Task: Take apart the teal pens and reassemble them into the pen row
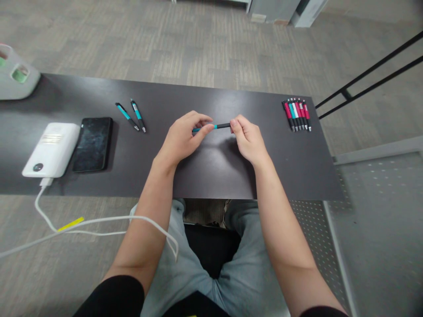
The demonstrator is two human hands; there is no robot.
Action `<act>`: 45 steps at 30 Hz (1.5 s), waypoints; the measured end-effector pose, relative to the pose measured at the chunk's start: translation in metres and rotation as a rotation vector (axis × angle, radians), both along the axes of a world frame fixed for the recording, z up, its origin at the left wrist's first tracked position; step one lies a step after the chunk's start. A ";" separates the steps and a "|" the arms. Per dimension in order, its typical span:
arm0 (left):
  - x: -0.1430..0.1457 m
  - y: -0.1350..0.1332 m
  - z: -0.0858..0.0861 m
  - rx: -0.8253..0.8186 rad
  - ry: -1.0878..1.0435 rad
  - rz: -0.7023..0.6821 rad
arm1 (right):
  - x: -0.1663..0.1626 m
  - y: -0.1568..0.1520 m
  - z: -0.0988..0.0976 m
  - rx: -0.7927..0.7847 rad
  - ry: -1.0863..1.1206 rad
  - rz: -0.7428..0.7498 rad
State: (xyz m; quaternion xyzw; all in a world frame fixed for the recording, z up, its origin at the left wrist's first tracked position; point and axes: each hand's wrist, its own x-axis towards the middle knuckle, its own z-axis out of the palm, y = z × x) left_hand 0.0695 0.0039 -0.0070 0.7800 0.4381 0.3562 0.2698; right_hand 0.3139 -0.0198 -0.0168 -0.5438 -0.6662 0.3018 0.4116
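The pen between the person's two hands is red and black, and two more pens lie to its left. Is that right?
Not quite: the head view shows the pen is blue and black, not red. It is between the left hand and right hand, and two more pens lie to its left.

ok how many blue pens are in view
4: a first pen and a second pen right of the phone, a third pen held in the left hand and right hand, and a fourth pen among the bunched pens at the right, where more may be hidden.

No text, number or sign can be read.
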 end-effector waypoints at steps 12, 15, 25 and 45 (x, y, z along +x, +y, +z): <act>0.002 -0.001 0.001 0.044 0.011 0.000 | -0.002 0.002 -0.007 -0.014 0.031 -0.041; 0.000 0.000 -0.002 0.012 0.007 -0.027 | 0.000 0.001 -0.002 0.002 0.003 -0.014; 0.001 0.000 -0.005 0.038 0.100 0.005 | -0.004 0.001 -0.001 -0.020 -0.028 -0.033; -0.003 0.003 -0.013 0.112 -0.121 0.045 | 0.024 -0.013 0.019 0.009 0.005 -0.052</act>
